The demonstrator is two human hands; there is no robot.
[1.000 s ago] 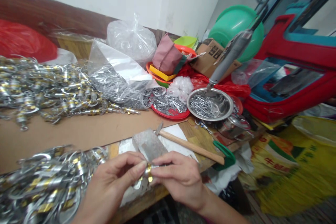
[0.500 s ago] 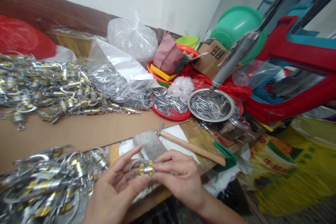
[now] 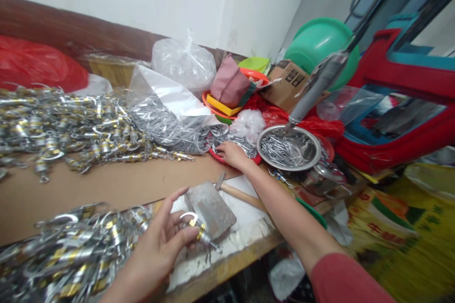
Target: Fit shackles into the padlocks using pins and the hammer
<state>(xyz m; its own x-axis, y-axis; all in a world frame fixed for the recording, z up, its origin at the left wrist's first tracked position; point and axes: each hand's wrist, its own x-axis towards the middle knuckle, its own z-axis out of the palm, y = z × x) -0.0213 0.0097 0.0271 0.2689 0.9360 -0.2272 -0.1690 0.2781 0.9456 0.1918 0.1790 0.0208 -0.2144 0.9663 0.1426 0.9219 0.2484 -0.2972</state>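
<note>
My left hand (image 3: pixel 161 241) is closed with thumb and fingers around a silver-and-gold metal fitting (image 3: pixel 202 236). A curved silver hook or ring stands up from one end of it, and a thin shank points down to the right. Behind it lies a grey metal block (image 3: pixel 209 208) on the white-covered bench corner. My right hand (image 3: pixel 234 155) has its fingertips down among small metal pins in a red plate (image 3: pixel 256 158). Those fingers look bent together; what is between them is too small to make out. A hammer (image 3: pixel 241 195) lies partly beneath my right forearm.
Piles of similar fittings lie at the front left (image 3: pixel 71 251) and back left (image 3: pixel 71 128). A steel bowl of pins (image 3: pixel 309 161), a clear bag of metal parts (image 3: pixel 159 118) and a grey tool with a long shaft (image 3: pixel 313 85) stand behind. The bench edge (image 3: pixel 227 272) runs along the front.
My right hand has left the fitting and moved up and away to the red plate. My left hand still holds the fitting, now tilted with its shank showing. The view has shifted slightly.
</note>
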